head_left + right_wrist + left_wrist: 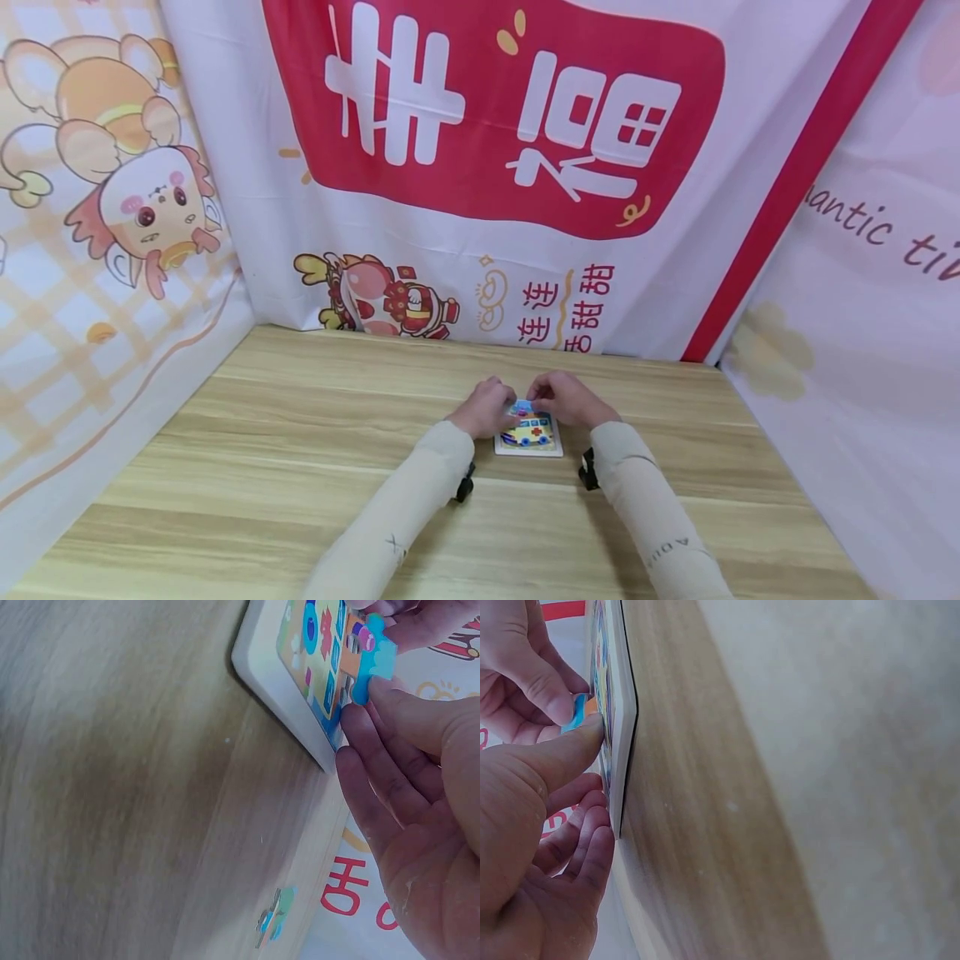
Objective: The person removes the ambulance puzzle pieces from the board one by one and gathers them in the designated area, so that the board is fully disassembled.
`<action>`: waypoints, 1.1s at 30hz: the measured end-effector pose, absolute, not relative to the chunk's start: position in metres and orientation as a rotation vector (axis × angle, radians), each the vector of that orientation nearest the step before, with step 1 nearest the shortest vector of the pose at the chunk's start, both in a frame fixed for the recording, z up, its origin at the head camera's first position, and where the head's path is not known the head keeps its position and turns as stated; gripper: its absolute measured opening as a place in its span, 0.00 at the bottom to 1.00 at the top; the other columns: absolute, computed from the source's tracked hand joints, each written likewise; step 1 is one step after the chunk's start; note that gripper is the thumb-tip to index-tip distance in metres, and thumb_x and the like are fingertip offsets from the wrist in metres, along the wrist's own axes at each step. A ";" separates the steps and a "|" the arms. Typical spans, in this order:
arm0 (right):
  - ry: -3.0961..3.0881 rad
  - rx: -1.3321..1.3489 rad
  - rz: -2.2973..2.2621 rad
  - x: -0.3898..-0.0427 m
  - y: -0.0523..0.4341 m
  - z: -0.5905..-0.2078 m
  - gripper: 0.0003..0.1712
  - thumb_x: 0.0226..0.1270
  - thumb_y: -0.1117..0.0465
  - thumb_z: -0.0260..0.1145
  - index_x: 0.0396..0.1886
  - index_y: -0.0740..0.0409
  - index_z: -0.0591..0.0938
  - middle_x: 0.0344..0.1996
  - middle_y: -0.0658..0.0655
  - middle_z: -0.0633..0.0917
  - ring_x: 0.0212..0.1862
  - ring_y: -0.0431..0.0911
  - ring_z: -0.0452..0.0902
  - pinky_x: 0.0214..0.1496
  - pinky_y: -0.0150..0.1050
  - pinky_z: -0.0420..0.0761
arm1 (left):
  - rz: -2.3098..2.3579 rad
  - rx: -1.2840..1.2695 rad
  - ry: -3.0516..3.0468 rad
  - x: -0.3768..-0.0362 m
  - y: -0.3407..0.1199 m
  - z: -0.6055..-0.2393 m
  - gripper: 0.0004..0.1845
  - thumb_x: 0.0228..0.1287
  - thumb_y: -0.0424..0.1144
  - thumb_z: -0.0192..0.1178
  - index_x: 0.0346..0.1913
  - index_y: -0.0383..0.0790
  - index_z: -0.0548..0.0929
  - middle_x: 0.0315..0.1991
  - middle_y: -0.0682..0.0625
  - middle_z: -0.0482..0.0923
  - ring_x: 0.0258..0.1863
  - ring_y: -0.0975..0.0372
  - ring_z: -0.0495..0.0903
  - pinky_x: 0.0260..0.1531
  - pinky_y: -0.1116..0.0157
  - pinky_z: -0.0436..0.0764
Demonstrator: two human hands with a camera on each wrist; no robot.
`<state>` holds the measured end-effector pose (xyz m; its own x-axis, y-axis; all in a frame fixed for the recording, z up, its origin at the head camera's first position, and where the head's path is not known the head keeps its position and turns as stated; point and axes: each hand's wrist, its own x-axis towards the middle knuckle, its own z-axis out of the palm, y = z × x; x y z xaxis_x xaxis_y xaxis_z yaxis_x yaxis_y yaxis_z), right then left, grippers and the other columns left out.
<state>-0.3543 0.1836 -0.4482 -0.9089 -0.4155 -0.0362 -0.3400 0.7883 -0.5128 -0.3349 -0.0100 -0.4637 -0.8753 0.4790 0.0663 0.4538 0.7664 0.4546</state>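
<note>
A small square puzzle board (528, 451) with a white rim and an ambulance picture lies flat on the table. My left hand (483, 409) holds its left side, thumb over the picture and fingers along the outer edge. At the far edge, my right hand (568, 400) pinches a blue puzzle piece (381, 660) between thumb and forefinger. The piece stands tilted over a gap in the picture, showing pink and orange parts. In the left wrist view, the left thumb (577, 746) comes right up to the piece.
Another puzzle piece (274, 919) lies on the wooden table (315, 433), to the right of the board. Printed cloth walls (480, 208) enclose the table at the back and both sides. Each wrist carries a small black camera.
</note>
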 end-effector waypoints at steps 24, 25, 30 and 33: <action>2.834 -0.490 -0.981 -0.345 0.232 -0.442 0.02 0.67 0.59 0.64 0.37 0.50 0.82 0.36 0.50 0.84 0.41 0.43 0.78 0.46 0.38 0.79 | 0.752 0.711 2.886 -0.336 -0.010 -0.464 0.23 0.60 0.45 0.67 0.55 0.37 0.81 0.50 0.45 0.77 0.51 0.57 0.74 0.58 0.59 0.75; 2.839 -0.485 -0.975 -0.345 0.236 -0.442 0.02 0.67 0.59 0.64 0.37 0.50 0.82 0.36 0.50 0.84 0.41 0.44 0.78 0.46 0.39 0.79 | 0.751 0.707 2.885 -0.335 -0.010 -0.464 0.23 0.60 0.45 0.67 0.55 0.38 0.81 0.51 0.46 0.77 0.51 0.57 0.74 0.58 0.59 0.75; 2.874 -0.437 -0.929 -0.346 0.262 -0.439 0.02 0.68 0.59 0.63 0.36 0.51 0.82 0.35 0.51 0.84 0.40 0.44 0.77 0.45 0.38 0.77 | 0.744 0.712 2.888 -0.336 -0.010 -0.465 0.23 0.59 0.46 0.68 0.56 0.38 0.81 0.51 0.46 0.77 0.51 0.57 0.74 0.58 0.60 0.75; 2.876 -0.410 -0.931 -0.347 0.278 -0.437 0.04 0.68 0.60 0.62 0.38 0.53 0.82 0.36 0.54 0.84 0.41 0.45 0.77 0.46 0.39 0.77 | 0.738 0.714 2.891 -0.336 -0.010 -0.466 0.23 0.59 0.46 0.68 0.55 0.39 0.81 0.51 0.46 0.78 0.51 0.58 0.74 0.57 0.60 0.75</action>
